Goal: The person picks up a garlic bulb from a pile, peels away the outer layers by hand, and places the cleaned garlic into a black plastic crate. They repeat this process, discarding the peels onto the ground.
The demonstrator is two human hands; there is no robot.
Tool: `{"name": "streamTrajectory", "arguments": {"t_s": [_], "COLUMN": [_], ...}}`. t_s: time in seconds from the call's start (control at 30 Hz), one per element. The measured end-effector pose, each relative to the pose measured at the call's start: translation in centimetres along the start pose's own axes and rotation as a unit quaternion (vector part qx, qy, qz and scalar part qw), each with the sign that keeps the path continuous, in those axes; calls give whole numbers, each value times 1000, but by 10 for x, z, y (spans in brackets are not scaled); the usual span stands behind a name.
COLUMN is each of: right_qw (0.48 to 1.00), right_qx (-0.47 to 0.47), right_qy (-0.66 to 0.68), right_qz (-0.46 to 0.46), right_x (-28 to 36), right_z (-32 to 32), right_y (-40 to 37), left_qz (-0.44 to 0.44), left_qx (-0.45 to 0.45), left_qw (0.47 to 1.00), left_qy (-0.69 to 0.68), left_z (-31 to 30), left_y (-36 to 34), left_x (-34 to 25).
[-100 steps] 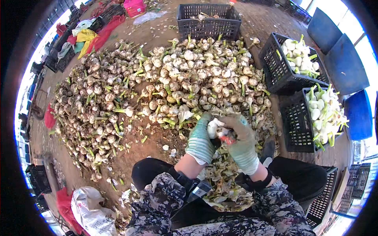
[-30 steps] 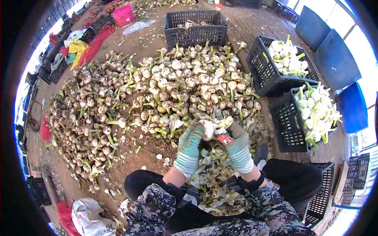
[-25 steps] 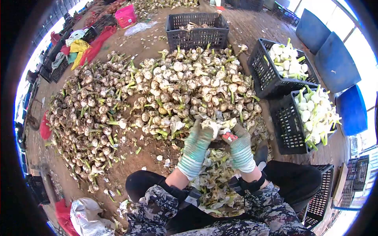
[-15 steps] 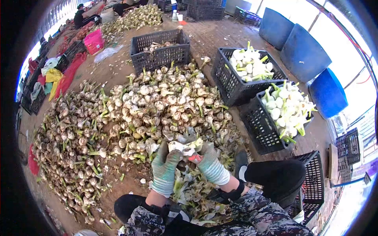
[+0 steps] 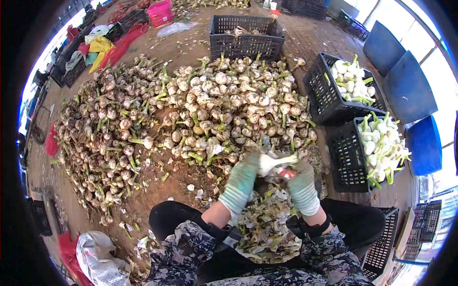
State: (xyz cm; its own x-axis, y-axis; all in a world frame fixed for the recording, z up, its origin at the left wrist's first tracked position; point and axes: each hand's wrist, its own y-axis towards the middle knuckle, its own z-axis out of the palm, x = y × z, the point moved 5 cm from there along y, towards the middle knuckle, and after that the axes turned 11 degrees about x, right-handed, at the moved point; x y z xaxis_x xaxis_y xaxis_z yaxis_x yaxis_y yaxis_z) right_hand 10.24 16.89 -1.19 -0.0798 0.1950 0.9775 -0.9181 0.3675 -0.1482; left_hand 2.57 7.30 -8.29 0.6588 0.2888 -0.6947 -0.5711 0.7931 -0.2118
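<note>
Both my hands wear striped white-green gloves and meet above a heap of peeled skins [image 5: 267,221] between my knees. My left hand [image 5: 243,178] is closed on a white garlic bulb [image 5: 268,164], whose pale green stem points right. In my right hand [image 5: 303,186] is a small red tool [image 5: 287,174], close beside the stem; its blade cannot be made out. Beyond my hands lies a large pile of unpeeled garlic [image 5: 238,105] with dirty skins and short stems.
Two black crates [image 5: 317,90] [image 5: 339,159] of white garlic stand at the right, near blue barrels [image 5: 410,88]. Another black crate [image 5: 245,43] stands behind the pile. A pink basket [image 5: 160,13] is at the top left, a white sack [image 5: 100,260] at the lower left.
The view has swung left and down, so the scene sits further right and higher. The garlic between my hands now shows a smooth white bulb with its stem, where loose skins hung around it before.
</note>
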Motion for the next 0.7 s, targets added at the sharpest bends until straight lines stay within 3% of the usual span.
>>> {"name": "streamTrajectory", "arguments": {"t_s": [0.03, 0.1, 0.17, 0.2, 0.23, 0.3, 0.37, 0.4, 0.47, 0.5, 0.57, 0.63, 0.7], "right_qw": [1000, 995, 989, 990, 987, 989, 974, 974, 958, 957, 954, 957, 915], "right_qx": [2, -42, -37, 15, 67, 107, 103, 103, -6, -8, 133, 107, 54], "right_qy": [0, -80, -138, -141, -145, -7, 183, 184, 265, 267, 256, 254, 382], "right_qz": [0, -35, -32, -9, 14, 99, 85, 86, 114, 112, 84, 94, 115], "right_x": [-5, -6, 12, 19, 22, 15, 6, 2, -8, -10, -10, -14, -2], "right_z": [-1, -5, -2, -3, -4, -13, -24, -25, -31, -35, -31, -32, -18], "right_y": [1, -2, -8, -7, -4, -4, -12, -15, -23, -25, -26, -31, -37], "left_qz": [127, 104, 108, -24, -25, -120, -147, -151, -160, -165, -173, -199, -119], "left_qx": [13, 19, 82, 67, 68, 183, 212, 227, 242, 253, 273, 274, 211], "left_qw": [989, 991, 980, 987, 987, 975, 966, 962, 957, 953, 946, 941, 970], "left_qy": [79, 87, 146, 147, 146, 39, 2, -12, -23, -21, -21, -15, 25], "left_z": [0, 22, 24, 29, 26, 33, 36, 37, 40, 43, 46, 42, 41], "left_y": [1, -18, -22, -26, -25, -27, -30, -31, -35, -36, -39, -37, -22], "left_x": [-7, -29, -39, -50, -53, -44, -45, -44, -43, -45, -46, -37, -35]}}
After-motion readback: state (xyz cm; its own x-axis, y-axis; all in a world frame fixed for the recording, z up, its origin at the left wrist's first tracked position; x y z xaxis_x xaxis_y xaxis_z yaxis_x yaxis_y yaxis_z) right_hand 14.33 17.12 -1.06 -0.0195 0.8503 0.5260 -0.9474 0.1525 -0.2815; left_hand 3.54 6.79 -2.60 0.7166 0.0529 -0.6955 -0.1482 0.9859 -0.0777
